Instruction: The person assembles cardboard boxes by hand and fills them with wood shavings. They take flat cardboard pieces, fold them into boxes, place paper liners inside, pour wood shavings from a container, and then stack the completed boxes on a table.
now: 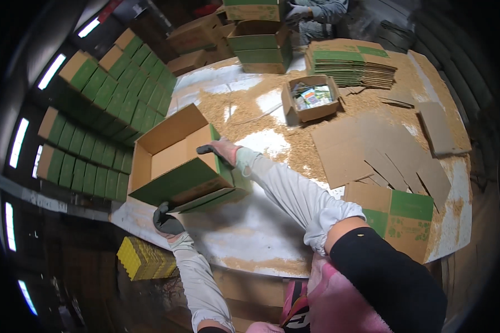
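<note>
A green-and-brown cardboard box (175,180) is tilted above the table's left part, its open side up and its inside bare brown. My right hand (223,151), in a dark-fingered glove, grips the box's right end wall with the thumb over the rim; its other fingers are mostly hidden behind the wall. At the near lower edge my left hand (168,220), in a dark glove, is closed on the box beside a flap that hangs outward. Pale sleeve covers run up both forearms.
Brown grains lie scattered over the white table (250,227). Green boxes (116,100) stand stacked at the left. A small carton (316,114) holds printed packets. Flattened boxes (344,66) and cardboard sheets (366,144) lie right. Yellow trays (144,258) sit below. A co-worker's gloved hand (299,14) shows behind.
</note>
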A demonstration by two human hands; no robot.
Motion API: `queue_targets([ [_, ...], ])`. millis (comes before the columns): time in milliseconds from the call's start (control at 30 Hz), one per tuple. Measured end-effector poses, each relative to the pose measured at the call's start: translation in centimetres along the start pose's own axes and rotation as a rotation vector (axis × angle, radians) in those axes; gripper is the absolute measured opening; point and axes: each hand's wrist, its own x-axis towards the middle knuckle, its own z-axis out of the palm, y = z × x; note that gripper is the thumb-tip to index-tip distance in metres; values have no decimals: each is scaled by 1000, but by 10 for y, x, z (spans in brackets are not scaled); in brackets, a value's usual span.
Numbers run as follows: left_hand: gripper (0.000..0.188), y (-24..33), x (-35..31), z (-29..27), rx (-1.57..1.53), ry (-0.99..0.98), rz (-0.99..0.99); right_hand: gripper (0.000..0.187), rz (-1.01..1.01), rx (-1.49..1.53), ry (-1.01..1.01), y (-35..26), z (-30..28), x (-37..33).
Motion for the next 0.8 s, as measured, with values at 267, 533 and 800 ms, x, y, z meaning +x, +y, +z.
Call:
queue_targets([
  [267,28,107,-37,116,246,16,44,89,-197,-868,290,-41,-11,-122],
  [533,61,22,-324,231,512,-1162,-872,73,165,-1781,868,32,-328,-457],
  [800,36,203,-318,319,313,-1166,-829,77,117,-1406,769,69,-361,-517],
])
